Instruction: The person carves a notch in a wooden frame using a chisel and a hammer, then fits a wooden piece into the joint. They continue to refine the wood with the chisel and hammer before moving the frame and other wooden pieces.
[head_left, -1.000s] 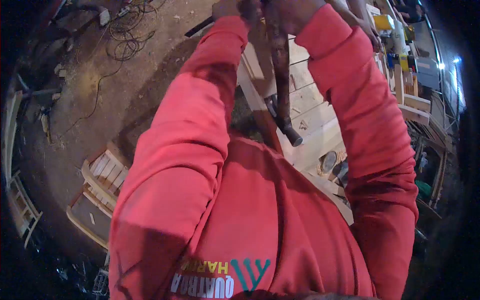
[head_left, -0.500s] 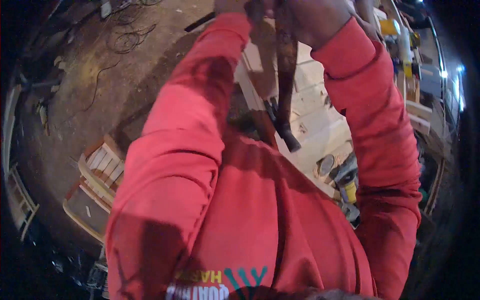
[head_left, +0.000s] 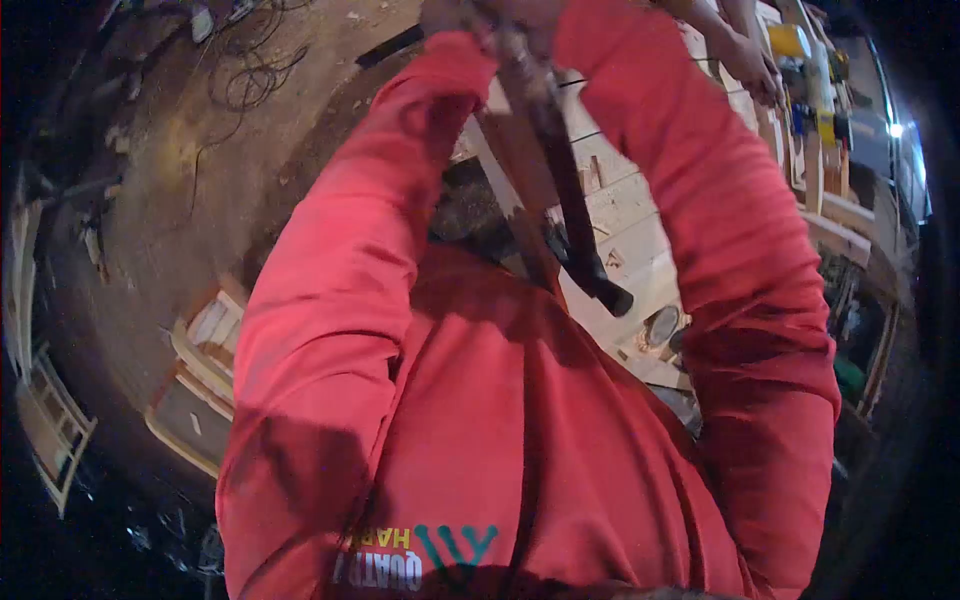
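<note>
Both hands are at the top edge, partly cut off. My right hand (head_left: 528,22) is wrapped at the upper end of a long dark bar-like tool (head_left: 560,150). This tool slants down toward my body and ends in a black, hammer-like cross-piece (head_left: 595,280). Close beside it, at the end of the other red sleeve, is my left hand (head_left: 450,15), whose fingers are out of sight. Under the tool runs a brown wooden board (head_left: 515,165) on edge, next to a pale work surface (head_left: 625,215) strewn with wood chips.
Another person's hands (head_left: 745,60) rest at the upper right, near yellow-and-black tools (head_left: 790,42) and stacked timber (head_left: 840,225). A round metal object (head_left: 661,325) lies on the work surface. Wooden frames (head_left: 200,365) stand at left, and a coiled cable (head_left: 255,85) lies on the floor.
Both my hands have shifted left, with the right one moving in closer to the left one. The tool's upper end has swung left and its lower end slightly right.
</note>
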